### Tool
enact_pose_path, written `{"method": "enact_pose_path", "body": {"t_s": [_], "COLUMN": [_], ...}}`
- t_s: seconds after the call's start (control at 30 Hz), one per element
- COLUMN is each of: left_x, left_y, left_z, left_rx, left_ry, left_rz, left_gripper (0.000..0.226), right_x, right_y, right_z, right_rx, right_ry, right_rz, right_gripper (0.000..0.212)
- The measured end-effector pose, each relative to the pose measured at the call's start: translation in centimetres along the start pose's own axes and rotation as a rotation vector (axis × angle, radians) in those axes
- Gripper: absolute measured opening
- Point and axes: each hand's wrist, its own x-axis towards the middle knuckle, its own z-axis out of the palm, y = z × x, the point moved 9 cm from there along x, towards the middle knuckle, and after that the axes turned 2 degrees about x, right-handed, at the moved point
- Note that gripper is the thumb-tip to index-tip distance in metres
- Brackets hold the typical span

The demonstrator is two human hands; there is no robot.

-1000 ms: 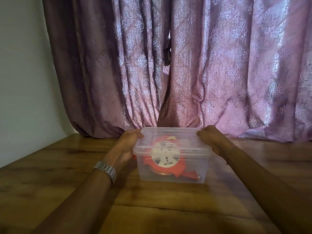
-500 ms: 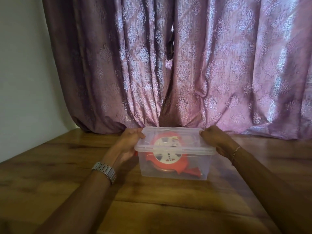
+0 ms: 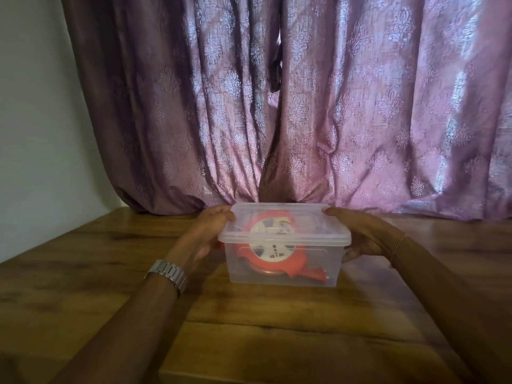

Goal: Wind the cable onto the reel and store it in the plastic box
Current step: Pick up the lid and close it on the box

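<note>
Gripping the clear rectangular plastic box (image 3: 282, 270) from both sides in the head view, your left hand (image 3: 206, 235) wraps its left end and your right hand (image 3: 360, 235) its right, fingers curled around the translucent lid (image 3: 304, 223); the box sits on the brown wooden table (image 3: 83, 273), and the orange cable reel with a white round hub (image 3: 273, 246) lies inside it

The wooden desk (image 3: 83, 286) carries one thing, a clear plastic box (image 3: 282, 270) with its lid on. The box stands toward twelve o'clock, near the desk's far edge.
</note>
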Motion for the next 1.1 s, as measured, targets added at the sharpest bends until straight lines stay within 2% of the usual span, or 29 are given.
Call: {"method": "enact_pose_path", "body": {"t_s": [0.07, 0.13, 0.27, 0.33, 0.47, 0.77, 0.97, 1.1], "left_x": [0.0, 0.1, 0.4, 0.4, 0.4, 0.3, 1.3, 2.4], "left_y": [0.2, 0.2, 0.2, 0.2, 0.2, 0.3, 0.4, 1.2], "left_z": [-0.1, -0.2, -0.2, -0.2, -0.1, 0.3, -2.1, -3.0], "left_rx": [0.043, 0.073, 0.117, 0.13, 0.128, 0.105, 0.273, 0.435], "left_ry": [0.008, 0.021, 0.027, 0.027, 0.027, 0.017, 0.014, 0.021], "left_rz": [0.0, -0.004, -0.007, -0.007, 0.003, -0.027, -0.147, -0.149], "left_gripper": [0.018, 0.016, 0.016, 0.019, 0.02, 0.024, 0.025, 0.035], "right_x": [0.1, 0.5, 0.7, 0.4, 0.5, 0.4, -0.8, -1.3], "right_y": [1.2, 1.3, -0.6, -2.1, -3.9, -5.2, -6.1, -6.6], "right_z": [-0.5, -1.0, -2.9, -3.7, -3.7, -2.5, -2.3, -1.9], "right_rx": [0.001, -0.033, -0.251, -0.423, -0.673, -0.794, -0.934, -0.983], "right_ry": [-0.048, -0.044, 0.095, 0.179, 0.171, 0.101, 0.169, 0.198], "right_rz": [0.08, 0.073, 0.011, -0.009, 0.031, 0.082, -0.017, -0.08], "right_gripper": [0.074, 0.079, 0.062, 0.062, 0.065, 0.055, 0.068, 0.07]}}
